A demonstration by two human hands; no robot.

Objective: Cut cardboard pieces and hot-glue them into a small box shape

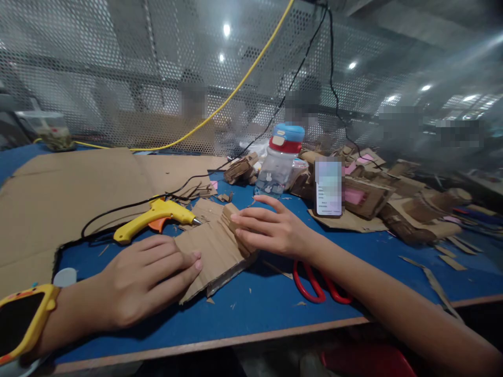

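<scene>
A flat, roughly square piece of cardboard [212,245] lies on the blue table in front of me, angled, with a grey layer showing along its underside. My left hand [151,272] grips its left edge with curled fingers, the thumb hidden. Along the piece's right side stands a narrow folded cardboard strip [232,222]. My right hand [275,230] presses its fingers against that strip, with the outermost finger lifted and the thumb out of sight. Just beyond the left hand lies a yellow glue gun [157,215], its nozzle tip close to the cardboard.
Red-handled scissors [310,285] lie under my right forearm. A water bottle [277,162] and a propped phone [329,187] stand behind. Cardboard constructions [416,204] fill the right, a large sheet [78,193] the left. A black cord [129,205] loops behind the glue gun.
</scene>
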